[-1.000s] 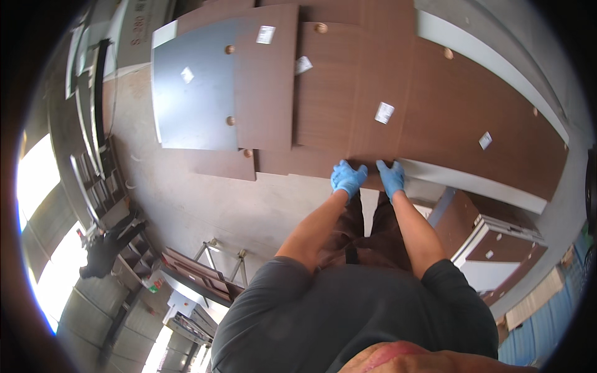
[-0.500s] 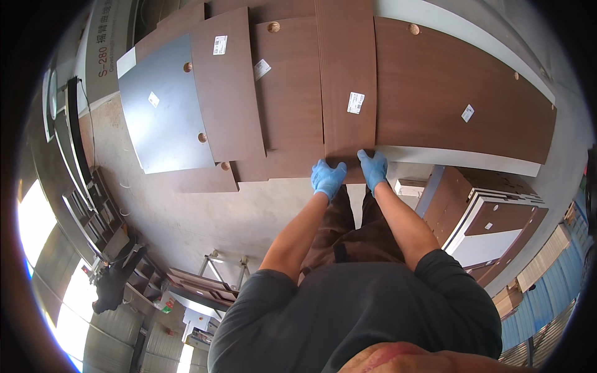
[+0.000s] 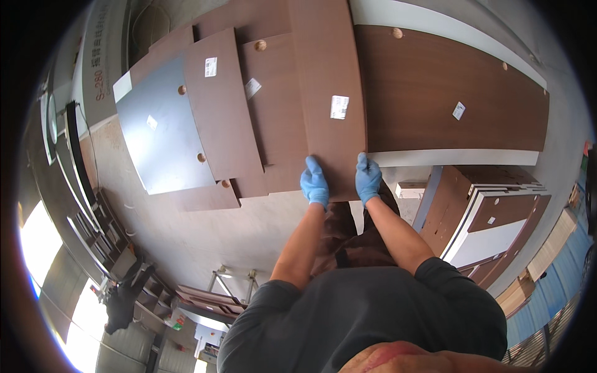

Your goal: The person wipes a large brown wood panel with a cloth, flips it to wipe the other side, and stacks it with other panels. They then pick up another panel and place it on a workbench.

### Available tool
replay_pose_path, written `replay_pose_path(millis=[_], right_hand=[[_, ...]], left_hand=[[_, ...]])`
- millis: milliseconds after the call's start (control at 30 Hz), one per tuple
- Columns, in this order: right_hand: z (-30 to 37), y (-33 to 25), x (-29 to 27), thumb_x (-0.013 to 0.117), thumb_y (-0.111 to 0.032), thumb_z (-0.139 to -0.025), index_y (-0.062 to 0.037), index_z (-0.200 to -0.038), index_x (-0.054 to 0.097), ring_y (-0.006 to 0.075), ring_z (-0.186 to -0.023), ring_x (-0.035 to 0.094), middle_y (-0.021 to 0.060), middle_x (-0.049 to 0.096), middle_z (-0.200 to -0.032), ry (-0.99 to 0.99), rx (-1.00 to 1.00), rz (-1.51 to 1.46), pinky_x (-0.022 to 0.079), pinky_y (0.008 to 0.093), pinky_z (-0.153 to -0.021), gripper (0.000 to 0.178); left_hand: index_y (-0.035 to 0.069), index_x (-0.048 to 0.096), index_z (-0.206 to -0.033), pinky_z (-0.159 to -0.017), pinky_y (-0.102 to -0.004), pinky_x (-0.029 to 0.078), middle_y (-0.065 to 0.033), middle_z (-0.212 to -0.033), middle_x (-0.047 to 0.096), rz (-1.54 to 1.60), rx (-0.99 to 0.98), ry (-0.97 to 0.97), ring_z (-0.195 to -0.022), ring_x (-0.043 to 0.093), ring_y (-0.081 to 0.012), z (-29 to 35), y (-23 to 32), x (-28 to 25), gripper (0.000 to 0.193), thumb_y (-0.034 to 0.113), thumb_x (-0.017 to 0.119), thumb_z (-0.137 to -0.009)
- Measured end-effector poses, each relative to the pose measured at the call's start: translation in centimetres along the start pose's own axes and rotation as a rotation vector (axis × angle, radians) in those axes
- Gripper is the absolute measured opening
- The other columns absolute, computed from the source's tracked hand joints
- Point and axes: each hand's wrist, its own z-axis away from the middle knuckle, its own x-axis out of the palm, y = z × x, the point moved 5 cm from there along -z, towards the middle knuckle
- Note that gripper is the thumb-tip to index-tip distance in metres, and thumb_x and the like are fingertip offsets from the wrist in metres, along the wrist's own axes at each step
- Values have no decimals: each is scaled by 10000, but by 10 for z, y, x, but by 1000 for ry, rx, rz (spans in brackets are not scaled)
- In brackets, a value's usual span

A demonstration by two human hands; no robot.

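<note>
A long, narrow brown wood-grain panel (image 3: 326, 140) with a white label on top extends away from me over the other boards. My left hand (image 3: 315, 184), in a blue glove, grips its left edge close to the near end. Opposite it, my right hand (image 3: 368, 179), gloved the same way, holds the right edge. Both thumbs lie along the edges and the other fingers are partly hidden. The panel's near end reaches past the boards, above my legs. To its right is a wide brown panel (image 3: 423, 93) with round holes.
Overlapping brown panels (image 3: 273, 112) spread out to the left, with a shiny grey-blue panel (image 3: 161, 124) on top. A white board (image 3: 448, 158) shows under the wide panel. Stacked boards (image 3: 451, 211) stand at right. At far left a person (image 3: 127, 298) is beside shelving.
Both hands have shifted from the near end to the narrow panel's two sides. The panel looks larger and its near end is closer to me. The view has also shifted slightly.
</note>
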Motion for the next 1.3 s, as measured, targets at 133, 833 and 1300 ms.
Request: replay_pose_path(millis=[133, 833, 1300], right_hand=[[20, -14, 17, 623, -433, -1042, -25, -712, 626, 323, -641, 589, 175, 615, -673, 12, -169, -44, 460, 474, -638, 525], [45, -18, 117, 561, -614, -1012, 15, -852, 712, 497, -955, 683, 290, 715, -938, -489, -157, 307, 549, 533, -840, 667], [36, -17, 116, 524, -612, -1029, 3, -953, 746, 494, -1029, 681, 287, 727, -1048, -562, -140, 422, 553, 540, -898, 658]], left_hand=[[-83, 670, -786, -697, -448, 477, -145, -687, 642, 20, 5, 109, -692, 541, -217, -3, -8, -23, 883, 743, 473, -1029], [-79, 678, -785, -679, -471, 466, -182, -661, 649, -159, 97, 258, -643, 530, -255, -74, -65, -113, 889, 734, 437, -1051], [-87, 714, -882, -769, -531, 498, -285, -815, 719, -258, 107, 218, -747, 654, -412, -84, -72, -105, 922, 756, 379, -1045]])
